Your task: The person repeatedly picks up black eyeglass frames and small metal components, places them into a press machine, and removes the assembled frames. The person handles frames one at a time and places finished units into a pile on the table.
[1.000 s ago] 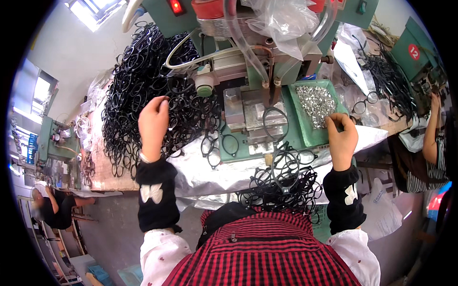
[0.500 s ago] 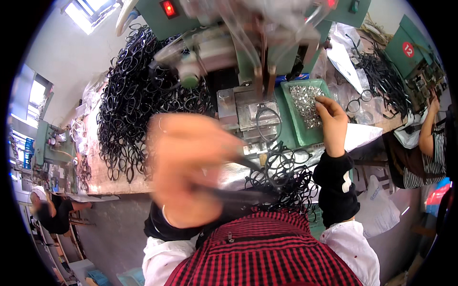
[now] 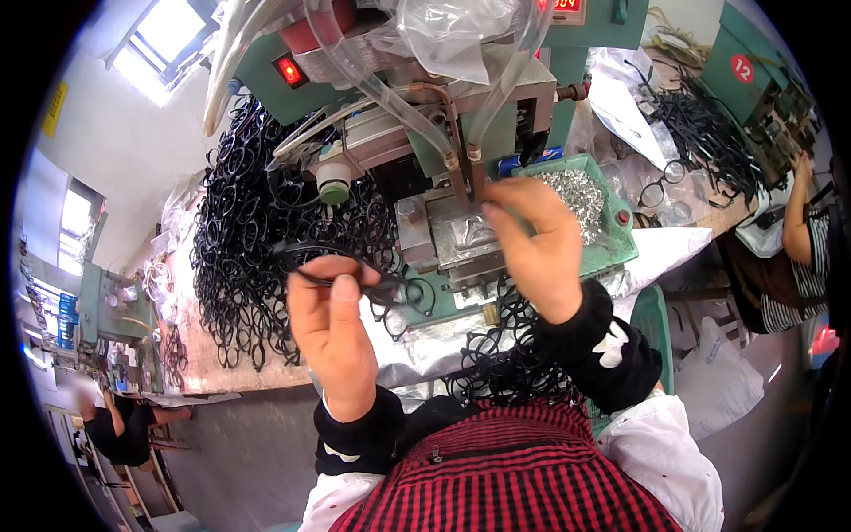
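Note:
My left hand [image 3: 335, 332] pinches a black eyeglass frame [image 3: 315, 251] between thumb and fingers, left of the green press machine [image 3: 505, 120]. Thin dark round rims [image 3: 415, 297] show just right of that hand; whether they belong to the held frame I cannot tell. My right hand [image 3: 542, 253] is at the machine's metal fixture [image 3: 465, 232], its thumb and fingertips drawn together beside the upright metal rods [image 3: 467, 182]. What those fingertips hold, if anything, is too small to make out. Behind that hand stands a green tray [image 3: 620, 248] of small shiny metal pieces [image 3: 578, 202].
A large heap of black eyeglass frames [image 3: 235, 284] covers the table's left side. More frames [image 3: 510, 355] lie at the front edge by my apron. Dark strips [image 3: 709, 146] are piled at the right. Clear tubes [image 3: 381, 93] hang over the fixture. Other people sit at both sides.
My right hand has moved left from the metal pieces to the fixture. My left hand, blurred before, has shifted and now clearly holds a frame. The round frame seen on the fixture no longer shows there.

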The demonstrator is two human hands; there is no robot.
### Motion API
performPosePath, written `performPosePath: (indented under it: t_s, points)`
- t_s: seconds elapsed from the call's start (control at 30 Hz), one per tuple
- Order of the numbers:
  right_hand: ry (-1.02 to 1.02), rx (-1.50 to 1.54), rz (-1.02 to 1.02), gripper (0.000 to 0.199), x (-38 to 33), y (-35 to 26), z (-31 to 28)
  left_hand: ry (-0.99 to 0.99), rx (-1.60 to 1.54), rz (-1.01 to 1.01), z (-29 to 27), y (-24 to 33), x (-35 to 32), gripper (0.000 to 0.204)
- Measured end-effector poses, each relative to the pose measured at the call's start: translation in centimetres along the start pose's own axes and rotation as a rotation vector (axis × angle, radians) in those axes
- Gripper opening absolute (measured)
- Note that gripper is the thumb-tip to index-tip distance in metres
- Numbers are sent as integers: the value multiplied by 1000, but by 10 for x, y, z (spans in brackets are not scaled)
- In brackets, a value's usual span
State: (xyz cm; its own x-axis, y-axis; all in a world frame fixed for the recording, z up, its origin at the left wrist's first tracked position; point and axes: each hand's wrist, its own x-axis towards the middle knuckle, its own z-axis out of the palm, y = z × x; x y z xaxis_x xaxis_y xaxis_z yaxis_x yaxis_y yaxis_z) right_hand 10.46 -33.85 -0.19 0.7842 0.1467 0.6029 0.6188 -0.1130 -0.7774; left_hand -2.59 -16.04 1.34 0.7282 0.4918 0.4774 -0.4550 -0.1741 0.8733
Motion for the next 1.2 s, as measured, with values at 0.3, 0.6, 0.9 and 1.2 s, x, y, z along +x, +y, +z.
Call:
performPosePath:
  t_s: [0.3, 0.6, 0.9, 1.2]
  points:
    - [63, 443, 256, 60, -9, -11, 16, -12, -17, 302, 24, 30, 63, 23]
    - [-273, 379, 234, 76, -13, -42, -23, -287, 29, 416, 31, 18, 37, 19]
    - [-20, -456, 349, 40, -56, 92, -121, -536, 537, 1073, 47, -21, 14, 15]
    - [-56, -846, -43, 9, -30, 97, -67, -250, 854, 791, -7, -17, -3, 15]
